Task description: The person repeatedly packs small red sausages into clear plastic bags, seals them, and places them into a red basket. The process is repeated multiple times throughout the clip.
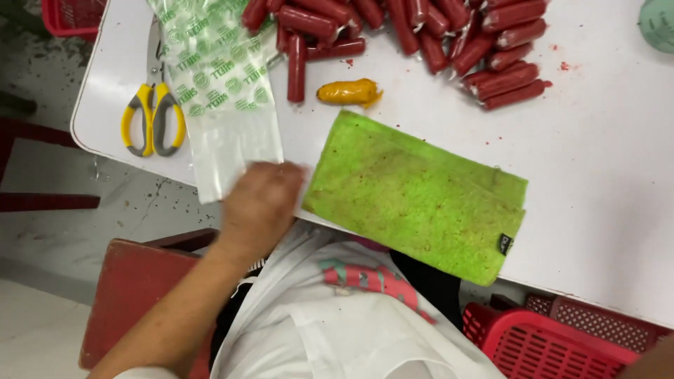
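The fingers of the left hand [261, 203] were curled down over the near edge of the tabletop [604, 161], right where the bottom end of a clear plastic bag [221, 98] with green print met the corner of a green cloth [414, 196]. The hand was blurred, so it was hard to say whether it was actually pinching the bag or just resting on its edge; closed-ish, but nothing certain. The right hand wasn't really in view, only a sliver of skin at the bottom right corner that might have been it.

The bag lay flat and stretched lengthwise toward the person, open end probably nearest, which made sense if it was meant to be easy to grab. The cloth was spread out flat directly in front of the person, stained with reddish specks, so it looked like a wiping or work mat.

A big pile of red sausages [421, 31] in clear wrappers sat at the far side, within reach but off the cloth. One yellow-orange piece [347, 92] lay apart from the pile, just beyond the cloth, looking set aside. Yellow-handled scissors [153, 116] lay left of the bag, handles toward the person. A red basket [554, 340] sat below the tabletop on the right, and a red chair [133, 295] on the left.
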